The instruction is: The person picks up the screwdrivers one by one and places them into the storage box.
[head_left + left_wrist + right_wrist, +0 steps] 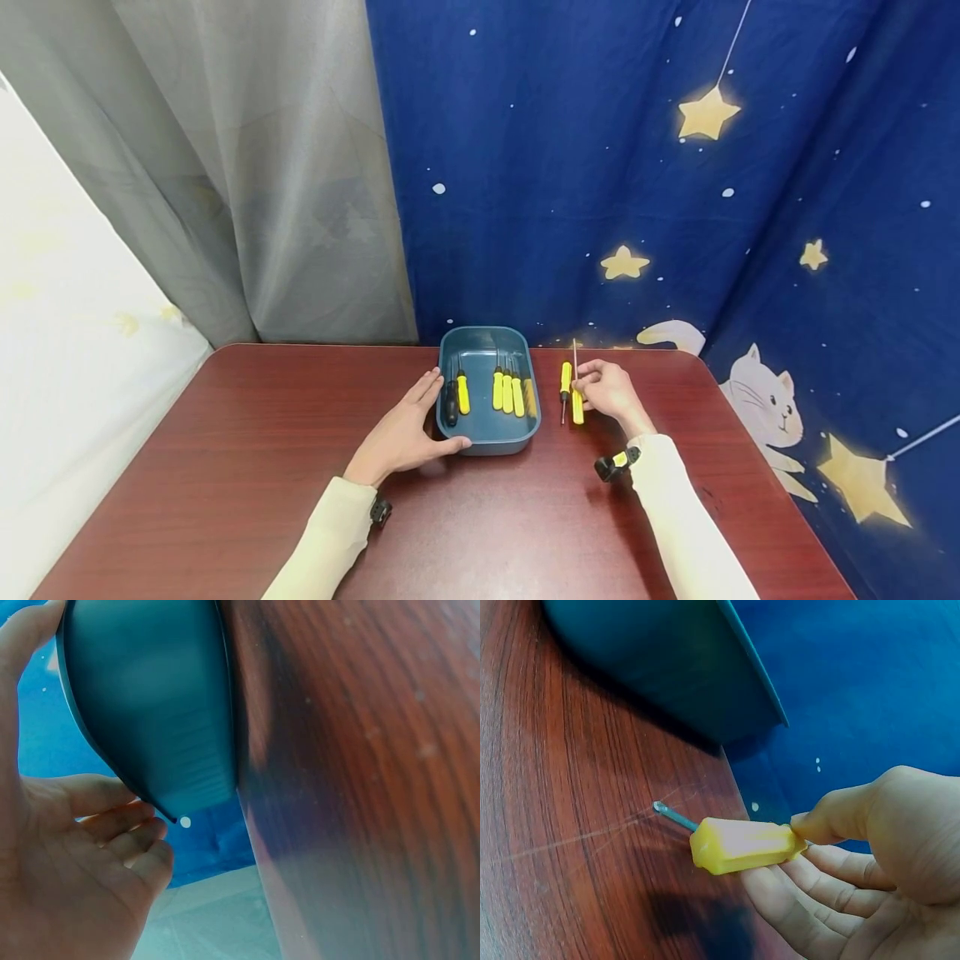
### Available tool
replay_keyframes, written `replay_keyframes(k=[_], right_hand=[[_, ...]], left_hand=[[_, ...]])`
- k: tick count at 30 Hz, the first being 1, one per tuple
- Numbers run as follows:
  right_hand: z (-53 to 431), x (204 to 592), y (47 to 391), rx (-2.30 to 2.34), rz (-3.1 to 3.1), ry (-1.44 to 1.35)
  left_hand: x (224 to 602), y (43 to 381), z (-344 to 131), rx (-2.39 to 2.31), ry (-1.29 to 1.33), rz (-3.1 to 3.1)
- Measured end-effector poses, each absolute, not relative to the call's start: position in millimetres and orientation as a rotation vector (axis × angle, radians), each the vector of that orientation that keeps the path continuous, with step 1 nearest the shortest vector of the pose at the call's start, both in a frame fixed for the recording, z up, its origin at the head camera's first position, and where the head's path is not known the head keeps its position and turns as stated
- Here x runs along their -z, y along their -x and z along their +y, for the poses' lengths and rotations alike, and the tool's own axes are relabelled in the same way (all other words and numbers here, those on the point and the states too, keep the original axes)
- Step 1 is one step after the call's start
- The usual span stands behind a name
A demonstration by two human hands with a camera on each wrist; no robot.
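Observation:
My right hand (606,390) pinches a yellow-handled screwdriver (577,408) near its collar, shaft pointing away, right of the blue bin (491,446). In the right wrist view, its handle (742,846) hides most of another shaft (673,814) behind it. That second yellow screwdriver (566,377) lies on the table, tip toward me. My left hand (401,433) rests against the bin's near left corner, fingers along the left rim and thumb at the front. Inside the bin lie a black-handled screwdriver (452,402), a yellow one (463,393) beside it, and several yellow ones (507,393) further right.
The reddish-brown table (300,450) reaches back to a blue star-patterned curtain (540,208) and a grey curtain (300,208). The bin stands by the table's back edge. A dull yellow patch (530,398) shows on the bin's right inner wall.

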State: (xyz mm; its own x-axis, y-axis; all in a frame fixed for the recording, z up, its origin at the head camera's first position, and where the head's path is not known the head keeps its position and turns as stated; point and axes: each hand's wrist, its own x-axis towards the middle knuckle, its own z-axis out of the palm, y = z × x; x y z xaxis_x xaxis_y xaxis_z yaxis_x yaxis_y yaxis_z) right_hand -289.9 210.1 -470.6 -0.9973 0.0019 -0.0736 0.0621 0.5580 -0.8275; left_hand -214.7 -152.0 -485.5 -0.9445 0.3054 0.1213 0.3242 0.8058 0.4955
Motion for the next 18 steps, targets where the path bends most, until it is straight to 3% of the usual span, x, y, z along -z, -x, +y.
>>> replay_keyframes(k=[18], right_hand=[[193,451,286,1.46,2.708,0.03]], left_hand=[[488,214,-152,0.822,0.508,-2.953]])
